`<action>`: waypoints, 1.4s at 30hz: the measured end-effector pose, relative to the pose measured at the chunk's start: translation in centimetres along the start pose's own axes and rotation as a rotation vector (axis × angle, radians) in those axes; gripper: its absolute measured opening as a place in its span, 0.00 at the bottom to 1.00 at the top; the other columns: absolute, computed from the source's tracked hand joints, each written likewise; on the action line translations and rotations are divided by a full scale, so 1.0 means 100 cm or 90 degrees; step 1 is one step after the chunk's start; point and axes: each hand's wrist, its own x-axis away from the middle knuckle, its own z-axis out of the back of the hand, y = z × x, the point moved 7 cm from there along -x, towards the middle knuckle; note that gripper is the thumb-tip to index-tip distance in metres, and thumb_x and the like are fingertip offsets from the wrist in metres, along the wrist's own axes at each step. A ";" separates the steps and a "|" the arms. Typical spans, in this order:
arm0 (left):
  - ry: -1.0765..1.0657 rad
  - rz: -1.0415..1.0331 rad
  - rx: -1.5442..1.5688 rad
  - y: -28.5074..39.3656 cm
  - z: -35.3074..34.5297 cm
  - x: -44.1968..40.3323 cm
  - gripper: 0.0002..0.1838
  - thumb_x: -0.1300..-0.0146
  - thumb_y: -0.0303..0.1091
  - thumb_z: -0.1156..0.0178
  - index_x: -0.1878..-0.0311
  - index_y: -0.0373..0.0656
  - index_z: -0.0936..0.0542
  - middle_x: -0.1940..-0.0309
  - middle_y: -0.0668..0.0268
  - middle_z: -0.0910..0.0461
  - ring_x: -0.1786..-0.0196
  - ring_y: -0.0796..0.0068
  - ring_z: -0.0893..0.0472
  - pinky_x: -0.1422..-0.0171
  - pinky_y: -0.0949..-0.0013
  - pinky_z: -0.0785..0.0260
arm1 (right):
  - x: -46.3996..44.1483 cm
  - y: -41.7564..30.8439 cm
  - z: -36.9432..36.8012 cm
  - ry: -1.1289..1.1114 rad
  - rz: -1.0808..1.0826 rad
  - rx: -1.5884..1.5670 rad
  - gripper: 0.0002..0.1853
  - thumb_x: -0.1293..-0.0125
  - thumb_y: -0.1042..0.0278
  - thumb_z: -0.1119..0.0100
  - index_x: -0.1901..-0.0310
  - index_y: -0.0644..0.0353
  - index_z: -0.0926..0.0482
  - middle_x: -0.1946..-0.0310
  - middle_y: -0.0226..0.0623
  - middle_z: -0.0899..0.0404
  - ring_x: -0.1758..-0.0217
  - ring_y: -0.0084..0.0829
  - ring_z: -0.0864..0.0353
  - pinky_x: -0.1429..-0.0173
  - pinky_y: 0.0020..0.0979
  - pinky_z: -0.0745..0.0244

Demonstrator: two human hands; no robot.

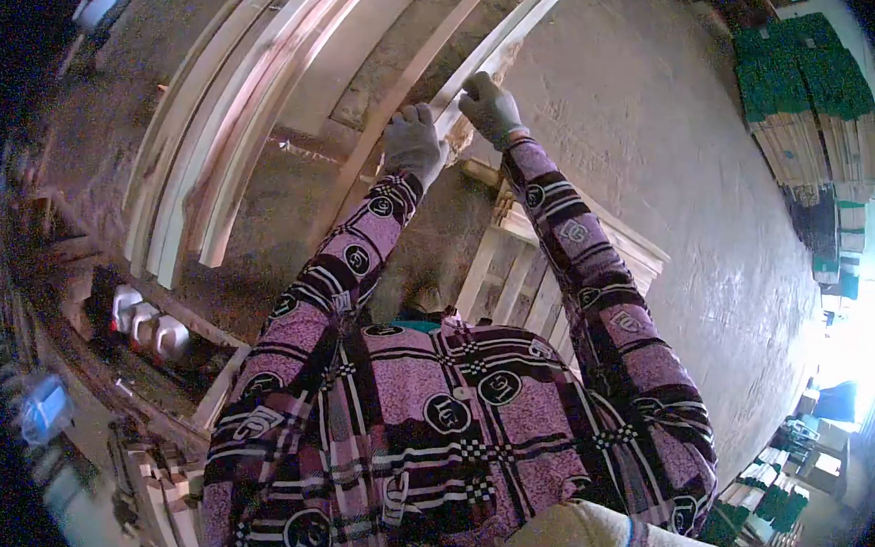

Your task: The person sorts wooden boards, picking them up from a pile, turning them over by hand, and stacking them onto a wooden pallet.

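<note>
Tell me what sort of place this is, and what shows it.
Probably a timber workshop or lumber store: a long, pale wooden board lies at the person's hands, more long, pale boards lie to the left, and tall stacks of green-ended wooden planks stand at right.

There's open floor point(639, 131) to pass over right of the right fingers point(477, 84); long boards point(231, 96) block leftward, wooden slats point(479, 271) bodyward.
</note>
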 end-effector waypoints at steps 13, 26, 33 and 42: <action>0.025 0.016 -0.031 0.005 -0.006 0.006 0.29 0.57 0.45 0.40 0.55 0.37 0.37 0.63 0.58 0.33 0.58 0.63 0.31 0.58 0.63 0.36 | -0.017 -0.004 -0.022 -0.126 0.265 0.304 0.07 0.49 0.66 0.51 0.69 0.58 0.30 0.75 0.46 0.27 0.71 0.49 0.27 0.70 0.39 0.31; 0.036 0.051 -0.018 -0.022 -0.063 -0.001 0.28 0.60 0.46 0.38 0.58 0.39 0.35 0.63 0.56 0.30 0.60 0.61 0.27 0.61 0.61 0.34 | 0.186 0.093 -0.021 0.097 -0.332 -0.798 0.05 0.43 0.69 0.52 0.72 0.59 0.27 0.73 0.31 0.26 0.75 0.24 0.28 0.72 0.24 0.33; -0.186 0.138 0.489 -0.089 -0.163 -0.008 0.30 0.67 0.52 0.39 0.72 0.29 0.26 0.71 0.47 0.26 0.65 0.60 0.24 0.62 0.63 0.33 | 0.219 0.047 -0.039 0.028 -0.413 -1.103 0.05 0.39 0.68 0.54 0.68 0.60 0.31 0.69 0.32 0.30 0.66 0.25 0.31 0.65 0.23 0.32; -0.080 0.095 0.385 -0.084 0.063 -0.032 0.26 0.64 0.51 0.39 0.73 0.35 0.31 0.73 0.52 0.27 0.71 0.60 0.26 0.65 0.63 0.35 | 0.194 0.044 -0.068 -0.019 -0.513 -1.239 0.05 0.40 0.68 0.52 0.68 0.59 0.29 0.68 0.32 0.29 0.68 0.24 0.29 0.67 0.22 0.31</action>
